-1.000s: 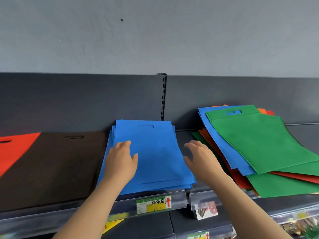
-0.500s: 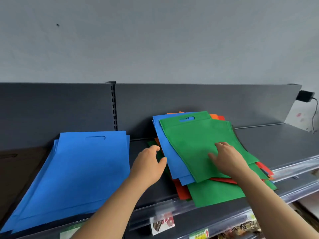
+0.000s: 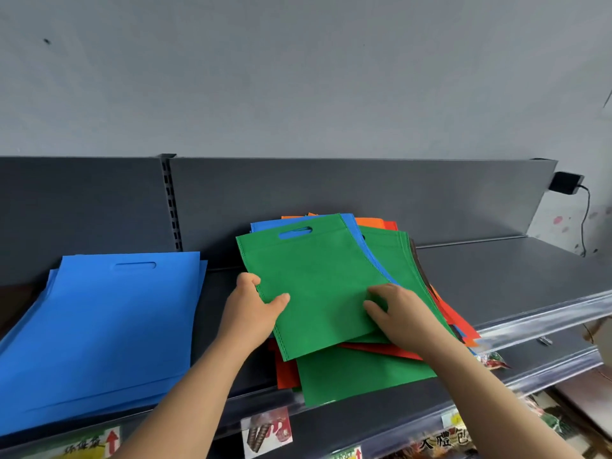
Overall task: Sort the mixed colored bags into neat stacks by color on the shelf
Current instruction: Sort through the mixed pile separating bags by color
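Head view: the blue stack (image 3: 109, 326) lies fairly squared on the left of the shelf (image 3: 496, 270), and a dark brown sliver (image 3: 13, 303) at the far left edge may be another sorted stack, though too little of it shows to tell. To the right, apart from the blue stack, sits the mixed pile (image 3: 357, 376), fanned and crooked, with green, blue, orange, red and a dark edge all showing.

The top green bag (image 3: 314, 286) rests on that pile. The left hand (image 3: 251, 309) pinches its left edge, thumb on top and fingers curled around the side. The right hand (image 3: 400, 313) has fingers curled onto the fabric near the bag's right side, closed on it.

By my reading, only 1 color is plainly finished so far, and even that needs at least 1 more blue bag from the pile. No green, orange or red stack is visible yet, so most of the sorting remains. The bare shelf to the right looks like room for them.
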Available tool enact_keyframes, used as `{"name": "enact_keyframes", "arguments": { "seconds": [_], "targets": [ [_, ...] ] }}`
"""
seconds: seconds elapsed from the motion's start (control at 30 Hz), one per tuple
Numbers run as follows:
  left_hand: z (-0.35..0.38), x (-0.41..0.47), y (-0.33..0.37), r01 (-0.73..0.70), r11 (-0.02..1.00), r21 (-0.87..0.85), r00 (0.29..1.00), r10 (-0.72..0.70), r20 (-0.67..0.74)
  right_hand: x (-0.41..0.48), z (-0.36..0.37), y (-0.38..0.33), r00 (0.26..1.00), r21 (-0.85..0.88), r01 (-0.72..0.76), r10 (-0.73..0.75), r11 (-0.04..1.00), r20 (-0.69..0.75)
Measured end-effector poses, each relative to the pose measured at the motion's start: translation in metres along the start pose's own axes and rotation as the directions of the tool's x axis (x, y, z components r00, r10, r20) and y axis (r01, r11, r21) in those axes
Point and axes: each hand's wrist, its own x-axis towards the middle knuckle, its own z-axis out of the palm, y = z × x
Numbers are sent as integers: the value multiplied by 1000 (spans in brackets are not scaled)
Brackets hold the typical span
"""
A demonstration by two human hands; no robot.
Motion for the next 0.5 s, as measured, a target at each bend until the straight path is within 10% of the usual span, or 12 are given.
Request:
{"name": "enact_keyframes", "arguments": {
  "seconds": [0.5],
  "targets": [
    [-2,-2,-5,72,997,-5,985,-72,-158,5,-5,21,996,-54,-75,77,996,36]
  ]
}}
